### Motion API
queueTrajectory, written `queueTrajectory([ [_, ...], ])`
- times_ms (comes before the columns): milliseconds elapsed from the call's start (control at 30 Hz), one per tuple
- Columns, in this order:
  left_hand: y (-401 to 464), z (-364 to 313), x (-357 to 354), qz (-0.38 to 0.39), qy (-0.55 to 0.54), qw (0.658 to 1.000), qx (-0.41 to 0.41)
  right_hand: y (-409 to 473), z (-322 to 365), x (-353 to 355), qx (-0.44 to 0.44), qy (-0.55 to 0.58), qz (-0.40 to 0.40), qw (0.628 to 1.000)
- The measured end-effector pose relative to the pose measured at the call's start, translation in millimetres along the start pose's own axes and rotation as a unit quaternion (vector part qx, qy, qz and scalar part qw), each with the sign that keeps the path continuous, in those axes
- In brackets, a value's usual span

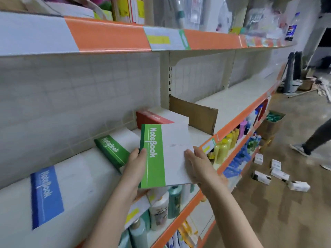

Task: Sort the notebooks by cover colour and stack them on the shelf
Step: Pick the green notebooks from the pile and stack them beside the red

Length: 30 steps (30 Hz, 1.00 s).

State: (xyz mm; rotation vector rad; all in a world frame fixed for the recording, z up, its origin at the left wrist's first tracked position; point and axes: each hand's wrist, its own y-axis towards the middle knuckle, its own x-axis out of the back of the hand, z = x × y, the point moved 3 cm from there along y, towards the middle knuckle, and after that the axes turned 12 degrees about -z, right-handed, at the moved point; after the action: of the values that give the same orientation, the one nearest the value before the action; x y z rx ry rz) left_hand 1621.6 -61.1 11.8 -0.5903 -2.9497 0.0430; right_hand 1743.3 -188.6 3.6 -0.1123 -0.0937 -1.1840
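Hands grip a green notebook point(161, 154) above the shelf point(232, 101) edge — left hand point(136, 163) curled on its spine side, right hand point(197, 163) pinching the white edge — fingers beneath hidden.

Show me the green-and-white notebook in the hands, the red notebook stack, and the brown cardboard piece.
Green-and-white notebook point(155, 156): head view, on its green band.
Red notebook stack point(152, 119): head view, on its top cover's red band.
Brown cardboard piece point(195, 113): head view, on its front face.
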Motion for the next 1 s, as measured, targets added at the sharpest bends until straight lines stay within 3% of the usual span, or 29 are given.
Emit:
queueTrajectory([
  [233,45.7,-6.7,21.3,-0.145,-0.026,0.988,0.047,55.7,24.6,-70.9,0.01,-0.009,0.167,0.986],
  [467,66.9,9.0,48.6,-0.233,0.049,0.97,0.039,91.6,25.0,-119.0,0.045,-0.078,0.258,0.962],
  [733,83.8,23.8,57.8,-0.321,0.238,0.917,0.005,111.1,26.8,-159.0,0.235,-0.259,0.244,0.904],
  [1000,100.6,28.4,54.4,-0.367,0.365,0.855,-0.027,123.0,19.7,-184.8,0.277,-0.31,0.235,0.879],
])
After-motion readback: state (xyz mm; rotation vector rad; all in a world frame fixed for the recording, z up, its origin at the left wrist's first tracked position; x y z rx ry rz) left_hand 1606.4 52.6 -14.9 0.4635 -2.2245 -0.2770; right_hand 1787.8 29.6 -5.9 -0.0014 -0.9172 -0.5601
